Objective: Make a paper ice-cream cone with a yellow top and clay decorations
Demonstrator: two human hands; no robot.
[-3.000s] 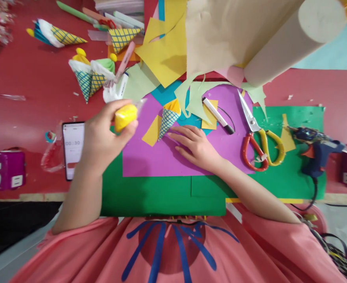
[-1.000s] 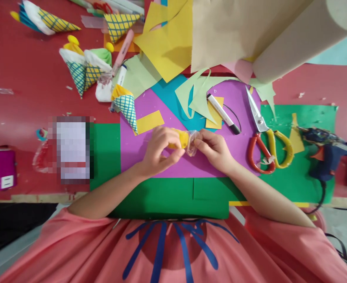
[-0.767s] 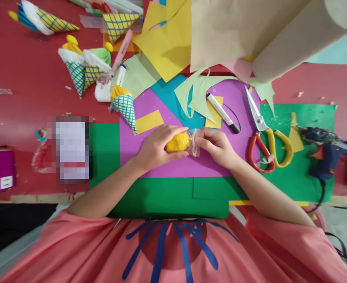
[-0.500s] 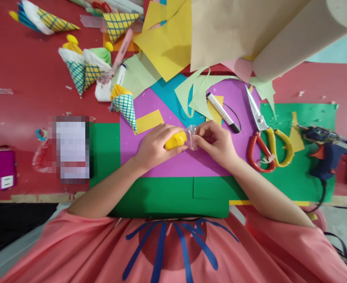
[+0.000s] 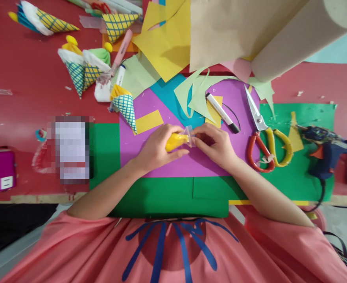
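A soft yellow lump, like modelling clay, in a small clear plastic bag [image 5: 176, 141] rests in my left hand [image 5: 155, 147], between the curled fingers and the thumb. The bag's loose clear end sticks out to the right. My right hand [image 5: 216, 144] pinches that end between thumb and fingertips. Both hands are above a purple sheet [image 5: 197, 163]. Just beyond my left hand lie a yellow paper strip [image 5: 150, 121] and a small paper cone [image 5: 126, 108] with a blue grid pattern and a yellow top. A white marker [image 5: 223, 113] lies beyond my right hand.
Large scissors [image 5: 260, 125] with red and yellow handles lie on the right, and a blue glue gun [image 5: 328, 155] farther right. A phone [image 5: 73, 149] is on the left. More decorated cones [image 5: 76, 72] sit at the upper left. A thick paper roll [image 5: 294, 39] spans the upper right.
The yellow lump looks more stretched toward the bag's end. My left thumb has moved away from the bag, and my right hand has shifted slightly.
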